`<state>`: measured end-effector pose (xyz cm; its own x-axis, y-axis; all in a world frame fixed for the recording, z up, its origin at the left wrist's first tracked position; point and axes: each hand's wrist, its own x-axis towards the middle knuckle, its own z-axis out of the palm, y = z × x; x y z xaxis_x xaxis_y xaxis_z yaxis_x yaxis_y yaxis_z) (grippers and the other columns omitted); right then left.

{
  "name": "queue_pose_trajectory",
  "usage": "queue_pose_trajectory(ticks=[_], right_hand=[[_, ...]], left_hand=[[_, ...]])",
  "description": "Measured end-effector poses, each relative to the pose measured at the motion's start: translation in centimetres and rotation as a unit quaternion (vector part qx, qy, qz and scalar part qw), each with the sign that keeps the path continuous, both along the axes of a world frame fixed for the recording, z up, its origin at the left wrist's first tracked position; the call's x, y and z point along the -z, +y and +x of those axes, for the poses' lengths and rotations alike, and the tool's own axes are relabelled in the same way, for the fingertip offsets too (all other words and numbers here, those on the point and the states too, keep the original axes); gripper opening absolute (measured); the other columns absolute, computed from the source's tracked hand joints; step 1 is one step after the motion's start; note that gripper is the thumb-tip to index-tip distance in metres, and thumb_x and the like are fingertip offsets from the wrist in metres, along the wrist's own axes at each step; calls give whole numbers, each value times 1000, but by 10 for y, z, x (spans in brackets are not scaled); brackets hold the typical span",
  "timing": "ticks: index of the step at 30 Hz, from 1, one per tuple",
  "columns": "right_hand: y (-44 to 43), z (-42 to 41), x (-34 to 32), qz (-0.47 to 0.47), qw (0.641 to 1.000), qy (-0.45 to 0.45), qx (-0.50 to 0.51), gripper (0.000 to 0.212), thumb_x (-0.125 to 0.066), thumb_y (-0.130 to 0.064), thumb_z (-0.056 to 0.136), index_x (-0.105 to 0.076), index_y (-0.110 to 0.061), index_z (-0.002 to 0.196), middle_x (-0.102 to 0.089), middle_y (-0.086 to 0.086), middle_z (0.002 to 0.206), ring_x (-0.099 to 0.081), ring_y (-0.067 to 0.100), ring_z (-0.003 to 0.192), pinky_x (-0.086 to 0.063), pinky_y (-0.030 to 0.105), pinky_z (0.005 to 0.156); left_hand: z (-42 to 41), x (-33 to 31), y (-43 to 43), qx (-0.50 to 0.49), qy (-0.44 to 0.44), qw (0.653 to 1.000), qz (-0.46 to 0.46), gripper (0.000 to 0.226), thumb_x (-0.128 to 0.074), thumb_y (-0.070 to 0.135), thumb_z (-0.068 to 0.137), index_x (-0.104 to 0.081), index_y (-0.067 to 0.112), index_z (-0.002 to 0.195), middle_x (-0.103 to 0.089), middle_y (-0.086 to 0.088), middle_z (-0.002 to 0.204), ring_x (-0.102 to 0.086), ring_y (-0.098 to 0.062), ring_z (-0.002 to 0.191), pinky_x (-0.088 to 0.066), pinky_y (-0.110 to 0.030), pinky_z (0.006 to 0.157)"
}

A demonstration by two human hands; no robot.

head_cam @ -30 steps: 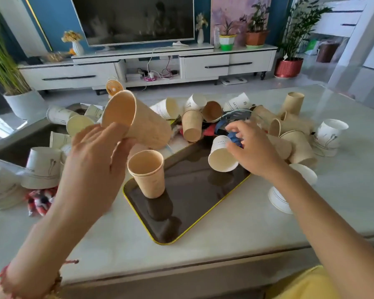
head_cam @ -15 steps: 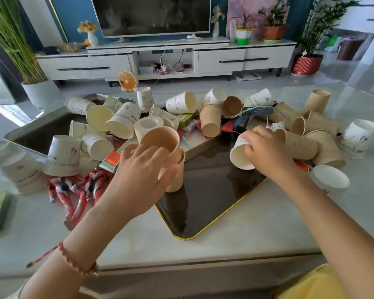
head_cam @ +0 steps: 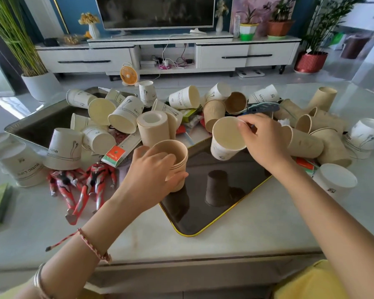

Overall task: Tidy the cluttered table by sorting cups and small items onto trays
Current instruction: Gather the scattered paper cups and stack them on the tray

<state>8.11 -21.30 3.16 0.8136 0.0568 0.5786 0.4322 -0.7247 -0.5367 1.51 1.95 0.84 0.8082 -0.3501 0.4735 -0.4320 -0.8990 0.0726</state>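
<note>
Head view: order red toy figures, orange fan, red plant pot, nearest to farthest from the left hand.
1. Red toy figures, beside the left hand, on the table.
2. Orange fan, floor beyond the table.
3. Red plant pot, far back right.

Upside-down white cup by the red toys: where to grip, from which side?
Come from above and wrap the side wall of the cup near its closed top. It stands rim-down, so there is no lip to pinch; other cups crowd its far side, and the toys lie in front.
</note>
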Motion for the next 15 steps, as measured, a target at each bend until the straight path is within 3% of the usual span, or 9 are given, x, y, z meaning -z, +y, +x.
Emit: queue_pose_trajectory(ticks=[2, 6, 10, 14, 15], right_hand=[[8, 0, -5, 75, 997, 11, -17, 21, -53, -12, 93, -68, -7, 107, -64, -7, 97, -53, 7, 88, -36, 4, 69], [29, 2, -18, 208, 976, 35, -56, 23, -52, -10, 90, -65, -12, 110, -58, -15, 80, -54, 13, 71, -42, 29, 62], [50, 1, -22, 159, 982, 49, -85, 34, -49, -5, 91, -60, -11, 123, -64, -5, 109, -53, 5, 73, -43, 16, 65], [56, 4, -19, 94, 992, 55, -62, 38, -50, 2, 88, -60, -10, 123, -61, 3, 122, -57, 13, 103, -49, 22, 80], [55, 5, -18, 61, 995, 64, -52, 40, -49, 4, 88, -60, -9, 123, -61, 3, 123, -56, 15, 111, -44, 17, 85]], left_hand=[[0, 2, 1, -4, 7, 1000, 0, 33, -49, 47, 84, -33, 24, 66, -37, 12, 64, -56, -22, 70, -41, -46, 81], [4, -1, 7, -37, 50, 998, 7, 31, -50, 46, 90, -38, 24, 71, -43, 12, 73, -55, -19, 90, -27, -46, 98], [6, 1, 21, -55, 50, 997, 2, 25, -59, 39, 87, -49, 22, 73, -49, 8, 78, -54, -24, 102, -20, -53, 105], [6, 5, 29, -41, 18, 999, 15, 25, -63, 38, 80, -66, 13, 77, -62, -3, 87, -55, -29, 99, -27, -58, 100], [6, 4, 28, -39, 16, 999, 11, 26, -61, 39, 79, -67, 13, 78, -62, -3, 88, -55, -29, 98, -29, -57, 99]])
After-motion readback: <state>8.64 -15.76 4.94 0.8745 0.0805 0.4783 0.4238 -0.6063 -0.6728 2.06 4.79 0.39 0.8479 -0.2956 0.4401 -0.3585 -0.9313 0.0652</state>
